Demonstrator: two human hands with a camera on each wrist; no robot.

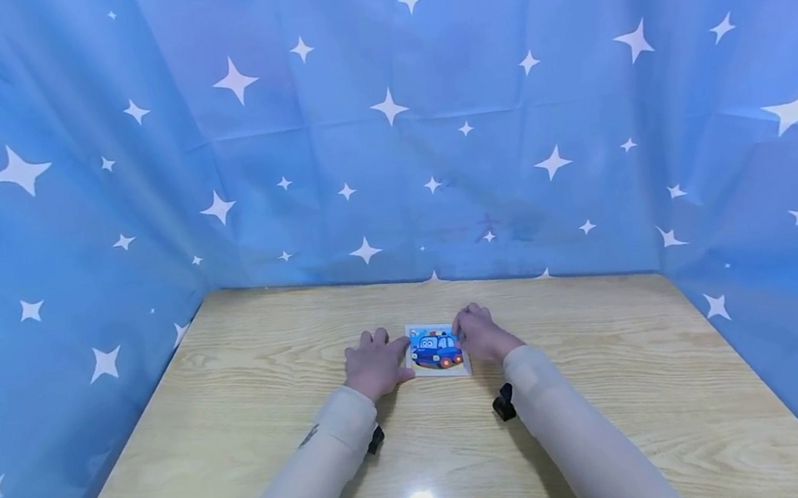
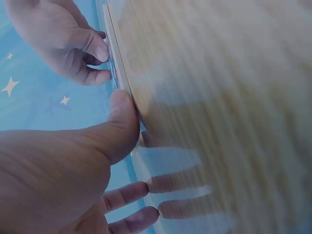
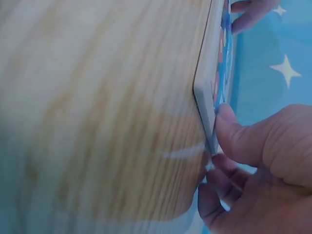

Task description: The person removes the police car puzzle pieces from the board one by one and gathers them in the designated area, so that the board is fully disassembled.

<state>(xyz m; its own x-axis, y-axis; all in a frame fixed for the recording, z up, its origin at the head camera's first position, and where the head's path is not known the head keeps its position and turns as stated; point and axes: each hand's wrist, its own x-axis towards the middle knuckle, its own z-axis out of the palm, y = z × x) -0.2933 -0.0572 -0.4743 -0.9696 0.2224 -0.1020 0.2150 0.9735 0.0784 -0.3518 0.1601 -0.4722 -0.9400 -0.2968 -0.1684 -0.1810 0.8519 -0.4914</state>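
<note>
A small rectangular picture board (image 1: pixel 437 351) lies flat on the wooden table, a cartoon blue car on its face inside a pale frame (image 3: pixel 205 90). At its left side is my left hand (image 1: pixel 375 364); the thumb (image 2: pixel 124 117) presses along the board's edge while the other fingers spread out, their tips on the tabletop. My right hand (image 1: pixel 482 333) grips the opposite side, thumb (image 3: pixel 234 134) on the face by the edge and fingers curled beside the rim. Part of the board's right edge is hidden behind that hand.
The light wooden table (image 1: pixel 271 367) extends around the board. Blue curtains (image 1: pixel 387 158) with white stars rise behind it and along both sides. A bright reflection shows on the near tabletop. Black wrist straps (image 1: pixel 504 403) show under the sleeves.
</note>
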